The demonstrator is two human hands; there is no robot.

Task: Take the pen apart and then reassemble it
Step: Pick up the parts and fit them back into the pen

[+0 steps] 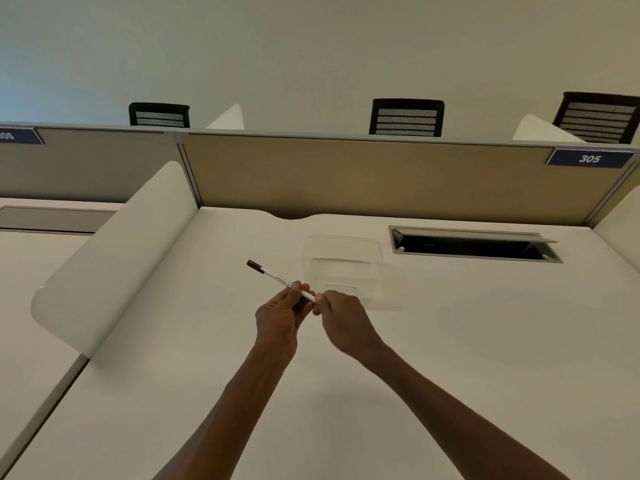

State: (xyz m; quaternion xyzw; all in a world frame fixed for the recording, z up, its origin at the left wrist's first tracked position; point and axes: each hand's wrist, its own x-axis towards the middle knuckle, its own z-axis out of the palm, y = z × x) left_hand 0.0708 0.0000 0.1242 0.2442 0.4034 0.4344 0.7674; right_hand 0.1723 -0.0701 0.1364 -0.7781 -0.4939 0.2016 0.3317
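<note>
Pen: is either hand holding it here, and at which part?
Both. The left hand grips the pen around the lower half of its white barrel; the right hand pinches the near end. The black-tipped far end sticks out free.

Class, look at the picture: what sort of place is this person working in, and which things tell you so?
Probably a shared office or study room of numbered desk bays: a fabric partition bearing a plate marked 305, mesh-backed chairs beyond it, and a cable hatch in the white desk.

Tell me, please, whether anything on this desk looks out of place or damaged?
Nothing looks damaged or spilled. The cable hatch in the desk stands open, and both hands hold the pen over it.
</note>
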